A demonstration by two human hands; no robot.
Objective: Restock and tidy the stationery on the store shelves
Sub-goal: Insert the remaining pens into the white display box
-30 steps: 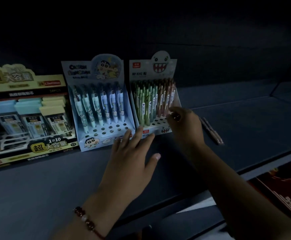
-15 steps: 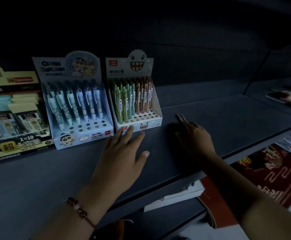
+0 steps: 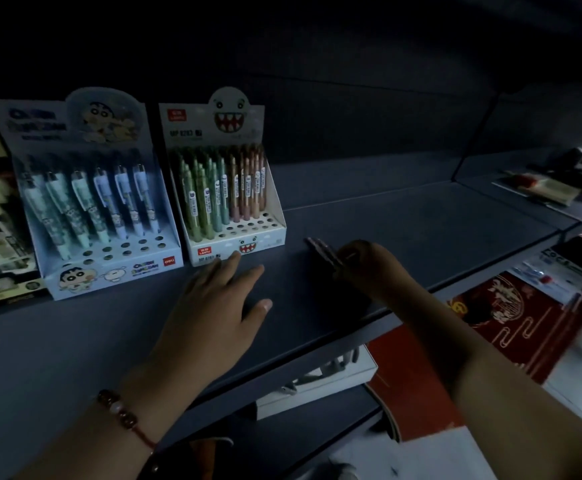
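Right hand now gripping loose pens picked off shelf, right of monster pen box; a second ago at box. Left hand flat, relaxed, fingertips touching box front. Probably slotting into box next.

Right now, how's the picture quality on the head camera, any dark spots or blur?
Head view: very dim overall; the shelf back wall is nearly black. The two pen boxes are lit best. The right hand and its pens sit in shadow, details unclear. The red book at the right edge is smeared; straight edges bow from the wide lens.
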